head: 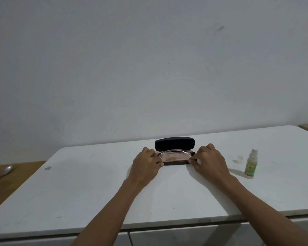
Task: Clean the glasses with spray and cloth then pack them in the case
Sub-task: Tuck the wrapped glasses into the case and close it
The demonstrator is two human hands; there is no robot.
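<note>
The glasses (pixel 174 152) lie inside the open black glasses case (pixel 175 163) at the middle of the white desk (pixel 96 192), on a pinkish cloth (pixel 173 158) that lines the tray. The left hand (pixel 146 164) pinches the case's left end and the right hand (pixel 207 161) pinches its right end, fingers curled at the rim. The lid (pixel 174 143) stands upright behind. The risk: if the lid comes down while a temple or a fold of cloth rides above the rim, the frame could bend or the case fail to latch; whether everything sits below the rim is hard to tell at this distance. The spray bottle (pixel 251 163) stands uncapped to the right, its cap (pixel 240 158) beside it, and a sweeping forearm could topple it. The glasses' long axis runs left to right, along the case, lenses apparently facing the lid
</note>
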